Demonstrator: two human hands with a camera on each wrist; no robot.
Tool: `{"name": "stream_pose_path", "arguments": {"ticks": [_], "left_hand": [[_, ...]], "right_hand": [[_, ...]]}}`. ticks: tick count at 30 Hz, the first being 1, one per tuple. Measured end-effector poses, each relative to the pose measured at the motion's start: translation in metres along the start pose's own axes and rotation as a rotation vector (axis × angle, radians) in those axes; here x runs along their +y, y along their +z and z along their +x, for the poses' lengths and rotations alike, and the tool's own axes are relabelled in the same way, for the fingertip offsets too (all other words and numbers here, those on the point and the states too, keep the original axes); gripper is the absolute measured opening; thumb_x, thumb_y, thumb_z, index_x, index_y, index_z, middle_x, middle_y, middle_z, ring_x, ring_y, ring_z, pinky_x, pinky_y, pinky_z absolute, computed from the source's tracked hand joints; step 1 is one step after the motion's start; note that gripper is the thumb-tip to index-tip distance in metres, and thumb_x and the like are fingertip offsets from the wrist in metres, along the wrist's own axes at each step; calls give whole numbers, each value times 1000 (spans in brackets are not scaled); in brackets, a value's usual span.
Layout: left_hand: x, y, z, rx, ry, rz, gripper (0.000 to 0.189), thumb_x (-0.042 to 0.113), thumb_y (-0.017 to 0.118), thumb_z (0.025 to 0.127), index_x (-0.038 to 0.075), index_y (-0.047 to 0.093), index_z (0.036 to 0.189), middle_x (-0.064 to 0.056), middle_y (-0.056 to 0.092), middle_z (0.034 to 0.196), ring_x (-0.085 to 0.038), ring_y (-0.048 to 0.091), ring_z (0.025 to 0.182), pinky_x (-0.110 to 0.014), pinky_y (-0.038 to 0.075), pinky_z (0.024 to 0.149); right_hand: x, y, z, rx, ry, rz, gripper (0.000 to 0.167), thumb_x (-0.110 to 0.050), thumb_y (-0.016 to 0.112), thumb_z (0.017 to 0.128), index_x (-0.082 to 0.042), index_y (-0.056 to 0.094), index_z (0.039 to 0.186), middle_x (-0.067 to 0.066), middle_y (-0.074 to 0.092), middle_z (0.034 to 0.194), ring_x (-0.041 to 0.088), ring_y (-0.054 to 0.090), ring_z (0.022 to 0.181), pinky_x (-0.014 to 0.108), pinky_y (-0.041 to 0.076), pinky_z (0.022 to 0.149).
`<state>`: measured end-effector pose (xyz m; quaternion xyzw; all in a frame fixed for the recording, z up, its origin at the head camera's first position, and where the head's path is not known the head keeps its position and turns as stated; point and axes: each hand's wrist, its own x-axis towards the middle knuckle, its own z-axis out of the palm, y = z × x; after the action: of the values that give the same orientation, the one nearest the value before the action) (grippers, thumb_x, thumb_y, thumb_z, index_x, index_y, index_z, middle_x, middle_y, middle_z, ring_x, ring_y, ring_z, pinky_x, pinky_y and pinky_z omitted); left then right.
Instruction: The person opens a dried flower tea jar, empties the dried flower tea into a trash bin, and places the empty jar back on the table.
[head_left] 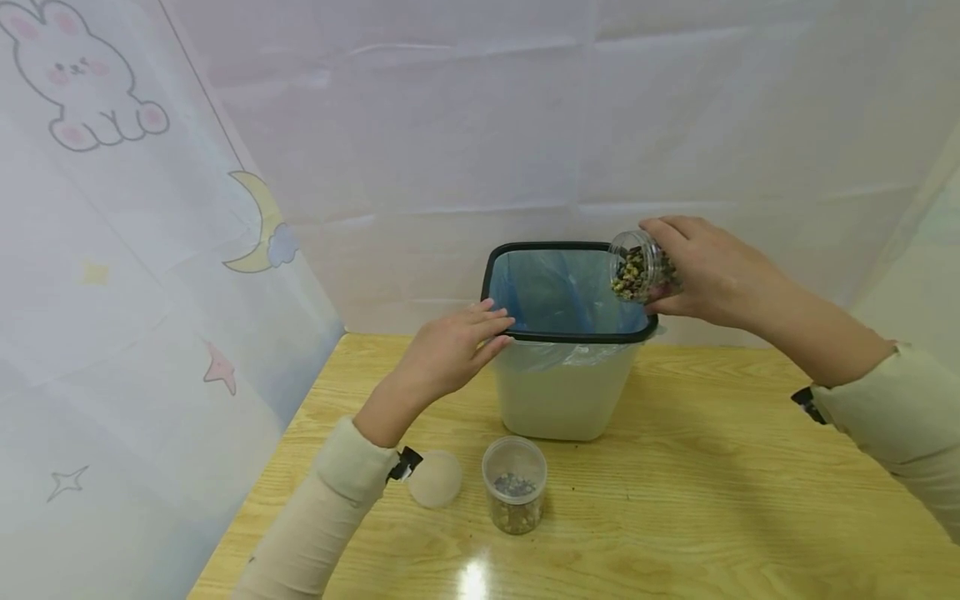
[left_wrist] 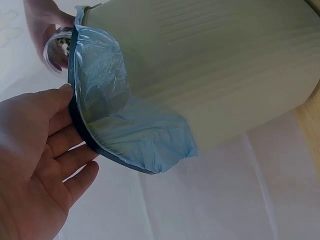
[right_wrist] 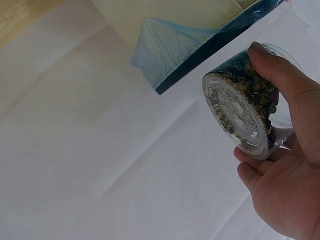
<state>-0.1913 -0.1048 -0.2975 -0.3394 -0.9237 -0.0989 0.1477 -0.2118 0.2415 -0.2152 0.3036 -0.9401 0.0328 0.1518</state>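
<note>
A clear plastic jar (head_left: 634, 268) lies tilted on its side over the right part of the bin's mouth, its open end facing left. My right hand (head_left: 705, 271) grips it around the body. Dried flower-like bits, dark and yellowish, fill part of the jar (right_wrist: 240, 102), and the right wrist view shows its base. The bin (head_left: 566, 392) is pale with a black rim and a blue plastic liner (left_wrist: 145, 132) folded over the edge. At the rim's left side, my left hand (head_left: 457, 346) rests its loosely extended fingers (left_wrist: 75, 157) against the edge.
A second clear jar (head_left: 515, 500) stands uncapped in front of the bin, with greyish bits inside. Beside it lies a round translucent lid (head_left: 435, 479), near the left sleeve. Small dark crumbs dot the wooden table (head_left: 675, 483). Pale sheeting (head_left: 420, 150) hangs behind the bin.
</note>
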Motion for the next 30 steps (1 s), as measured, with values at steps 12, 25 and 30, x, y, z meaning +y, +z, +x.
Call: {"name": "stream_pose_path", "arguments": {"ticks": [12, 25, 30], "left_hand": [[1, -3, 4, 11, -4, 51, 35, 39, 55, 105, 22, 70, 133, 1, 64, 138, -18, 52, 138, -41, 46, 111], [1, -5, 4, 4, -15, 72, 35, 40, 56, 104, 23, 71, 131, 1, 65, 136, -17, 53, 137, -42, 48, 108], [2, -6, 5, -8, -21, 73, 36, 40, 55, 105, 23, 70, 132, 1, 65, 137, -17, 52, 137, -42, 47, 109]], "right_hand": [[-1, -4, 0, 0, -12, -17, 108, -21, 93, 72, 4, 29, 156, 34, 42, 145, 52, 42, 132, 66, 40, 104], [-4, -7, 4, -8, -17, -32, 107, -21, 93, 74, 4, 29, 156, 32, 41, 147, 51, 41, 134, 65, 39, 107], [-4, -8, 4, 1, -27, -40, 107, -20, 94, 72, 5, 30, 154, 32, 42, 146, 51, 42, 133, 64, 40, 106]]}}
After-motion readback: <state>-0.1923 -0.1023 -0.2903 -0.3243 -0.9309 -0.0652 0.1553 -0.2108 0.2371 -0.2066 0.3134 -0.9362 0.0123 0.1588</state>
